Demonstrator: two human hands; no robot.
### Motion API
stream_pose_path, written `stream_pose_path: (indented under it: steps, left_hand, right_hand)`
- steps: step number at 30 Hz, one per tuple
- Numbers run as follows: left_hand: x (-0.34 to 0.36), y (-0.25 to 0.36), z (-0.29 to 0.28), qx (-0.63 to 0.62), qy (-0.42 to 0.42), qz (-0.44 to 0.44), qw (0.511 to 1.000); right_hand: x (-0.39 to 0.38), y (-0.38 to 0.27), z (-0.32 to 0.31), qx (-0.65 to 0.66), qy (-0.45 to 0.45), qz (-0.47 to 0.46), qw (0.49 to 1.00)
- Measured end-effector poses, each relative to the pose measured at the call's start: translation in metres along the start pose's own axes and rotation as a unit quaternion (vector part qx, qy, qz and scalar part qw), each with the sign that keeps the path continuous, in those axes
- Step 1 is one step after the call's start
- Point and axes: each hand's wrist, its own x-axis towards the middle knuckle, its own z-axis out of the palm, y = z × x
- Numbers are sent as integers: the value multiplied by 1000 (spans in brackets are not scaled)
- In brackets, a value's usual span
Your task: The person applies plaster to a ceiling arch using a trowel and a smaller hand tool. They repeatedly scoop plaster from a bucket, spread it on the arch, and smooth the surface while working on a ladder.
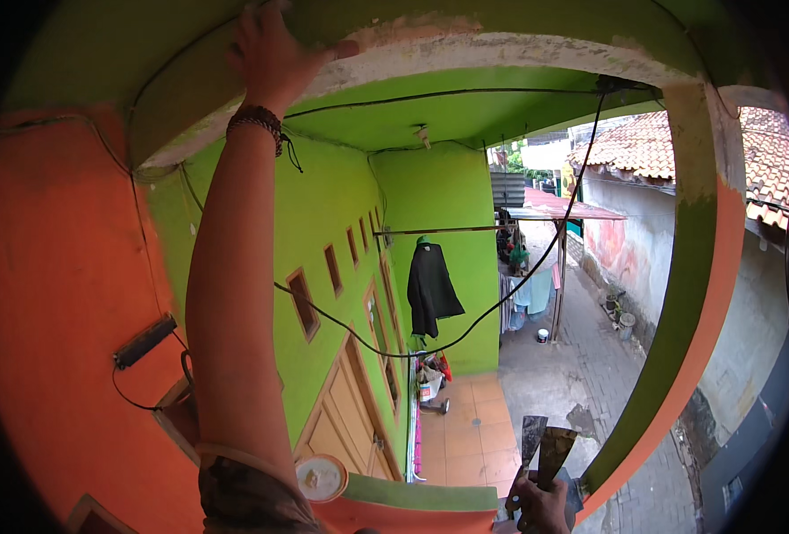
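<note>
My left hand (pixel 273 55) reaches high up and rests against the green beam (pixel 519 55), its fingers spread and the thumb pointing right. Along the beam's lower part the paint is gone and a rough, whitish patchy strip shows. A braided bracelet (pixel 257 117) is on that wrist. Low on the right, my right hand (pixel 544 505) is closed around the handles of two putty knives (pixel 552 452), their flat, smeared blades pointing up. A round tub (pixel 322 478) with off-white paste inside stands at the left end of the low wall (pixel 412 497), beside my left forearm.
A black cable (pixel 412 355) sags across the middle of the view. The orange and green pillar (pixel 702 338) rises on the right. Beyond the low wall are a tiled porch (pixel 476 427), a hanging dark garment (pixel 433 289), a wooden door (pixel 348 423) and a paved alley (pixel 621 392).
</note>
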Motion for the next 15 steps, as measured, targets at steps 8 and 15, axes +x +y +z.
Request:
stream_pose_path:
  steps: [8,15]
  left_hand:
    - [16,43,-32,61,-129,-121,982]
    - [23,57,-28,76,-122,-111,983]
  right_hand:
    - [9,-3,-1,-8,21,-52,998]
    - [-1,-27,6,-22,35,-51,998]
